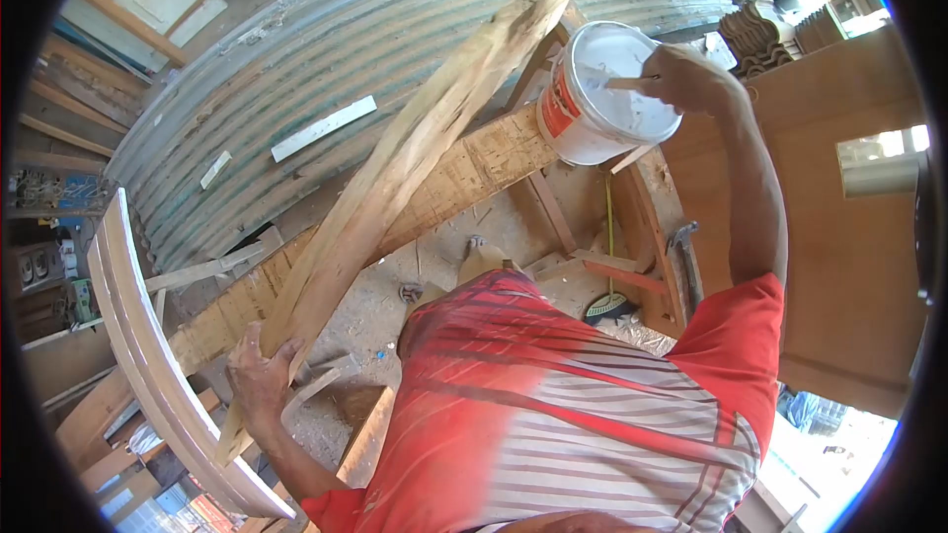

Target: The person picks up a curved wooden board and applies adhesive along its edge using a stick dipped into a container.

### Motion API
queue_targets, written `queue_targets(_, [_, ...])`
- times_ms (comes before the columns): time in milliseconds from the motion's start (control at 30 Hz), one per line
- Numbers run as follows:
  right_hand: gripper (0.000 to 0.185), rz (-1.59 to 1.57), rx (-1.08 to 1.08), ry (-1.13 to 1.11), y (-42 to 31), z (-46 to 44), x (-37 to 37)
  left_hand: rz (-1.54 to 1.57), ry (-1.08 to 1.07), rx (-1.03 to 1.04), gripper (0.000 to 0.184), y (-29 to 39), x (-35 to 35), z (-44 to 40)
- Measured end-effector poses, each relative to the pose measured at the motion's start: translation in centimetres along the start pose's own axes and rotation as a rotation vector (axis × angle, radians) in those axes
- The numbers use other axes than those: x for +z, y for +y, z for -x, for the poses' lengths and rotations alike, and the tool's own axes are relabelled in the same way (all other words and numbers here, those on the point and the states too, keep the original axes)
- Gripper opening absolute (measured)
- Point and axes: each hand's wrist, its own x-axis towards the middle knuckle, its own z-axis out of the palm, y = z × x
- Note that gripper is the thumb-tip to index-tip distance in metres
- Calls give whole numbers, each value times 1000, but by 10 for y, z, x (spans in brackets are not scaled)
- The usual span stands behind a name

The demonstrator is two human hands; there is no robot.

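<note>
My left hand (262,383) is closed round the lower part of a long, rough-edged wooden plank (395,173). The plank slants up and away across a wooden beam (484,163). At the upper right, my right hand (686,81) grips a short wooden stick (624,85) over the mouth of a white bucket (583,133) with a red label. White residue coats the inside of the bucket, which stands at the beam's far right end. Whatever the stick's lower end touches in there is hard to make out.
A hammer (685,262) rests on the wooden frame at right, near a hanging yellow tape (609,207). Corrugated metal sheeting (237,148) lies beyond the beam, with a white strip (324,128) on it. A curved wooden piece (163,375) stands at left. Shavings litter the floor.
</note>
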Motion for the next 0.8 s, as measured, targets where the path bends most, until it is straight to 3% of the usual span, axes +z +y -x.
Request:
queue_targets(133, [32,-201,59,165,10,57,0,144,-62,-74,54,-47,-19,8])
queue_targets(233, [32,-353,113,293,16,80,22,-3,63,-86,56,-93,-8,23])
queue_targets(433, [35,-641,97,439,-12,85,61,11,100,-28,53,-90,-17,29])
queue_targets(633, [34,-862,-222,339,-111,74,87,63,114,60,44,-92,-15,28])
queue_targets(800, [34,-455,-331,515,-147,47,100,65,123,75,42,-98,-11,29])
